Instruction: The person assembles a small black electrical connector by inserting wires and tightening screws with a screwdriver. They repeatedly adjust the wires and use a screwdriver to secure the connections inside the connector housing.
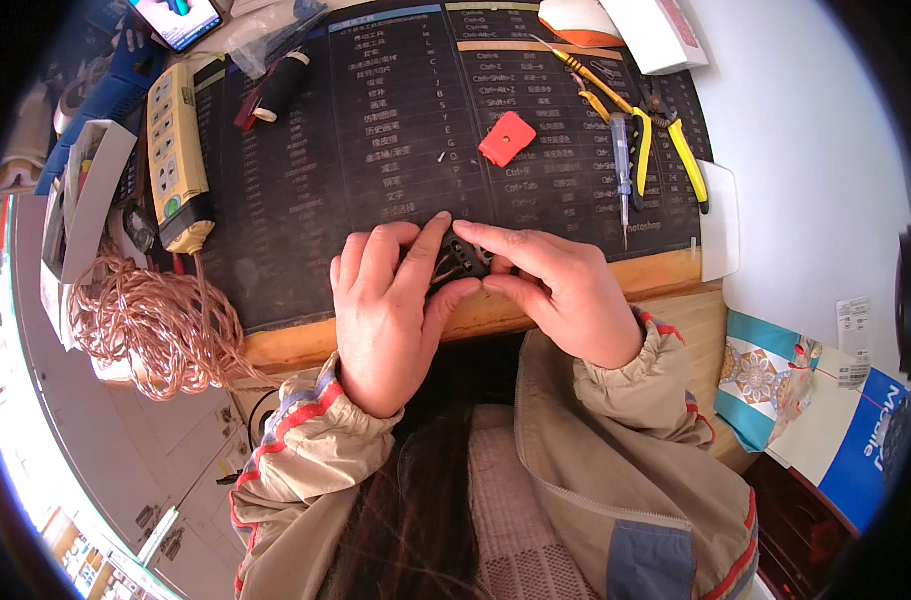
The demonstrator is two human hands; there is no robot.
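Between my two hands, just above the near edge of the desk mat, is a small black plastic block (463,260) with holes or metal contacts in its face. My left hand (381,290) grips its left side with fingers and thumb. From the right, my right hand (566,290) pinches it between forefinger and thumb. Dark strands, perhaps wires, show by the left fingers; the fingers hide much of the block. Farther off on the mat lie a red plastic piece (507,138) and a small light-coloured bit (441,157), too small to name.
A screwdriver (621,165) and yellow-handled pliers (688,160) lie at the right of the dark printed mat (306,200). On the left are a power strip (176,150), a coil of copper-coloured cable (156,325) and an open white box (96,200). A lit phone (181,18) stands at the back.
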